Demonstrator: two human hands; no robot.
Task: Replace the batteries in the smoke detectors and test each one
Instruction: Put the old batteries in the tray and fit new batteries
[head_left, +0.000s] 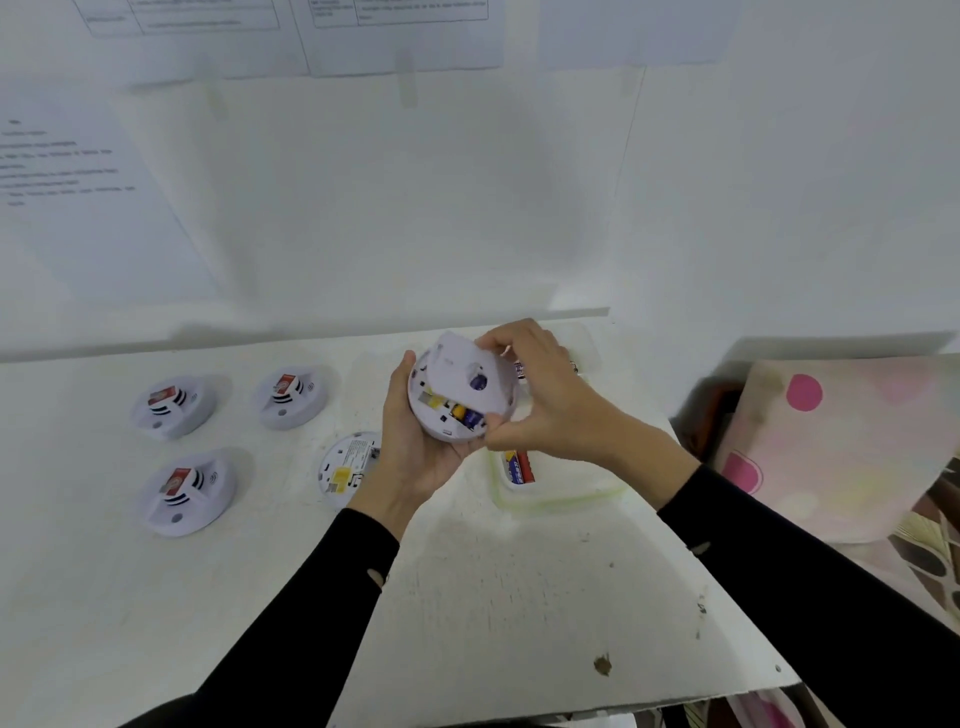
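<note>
So the smoke detector (441, 423) being worked on is up in the air over the back middle of the white table (493, 597), back side facing the camera. The left hand (415, 462) cups it from below, thumb hooked up over the left rim and fingers curled underneath. The right hand (545, 400) pinches the round white back cover (460, 371), which sits tilted over the top half of the detector. Under the cover's lower edge you can see the batteries (466, 414) sitting in their slot, yellow and blue wrap. Too blurry to read a brand, sorry.

Just below the right hand there's a clear plastic tub (561, 499) with loose batteries (517, 466) in it, blue, yellow and red; the print on them isn't legible either.

Left of the wrist, another detector (345, 467) lies back-up, with a yellow sticker and a block of fine print I can't make out. Further left are three more, face-up, each with a red tag: (174, 408), (291, 395), (187, 491).

Printed sheets (78, 197) are taped to the wall, text all blurred. A pink-dotted cloth (831, 441) sits off the table's right edge.
</note>
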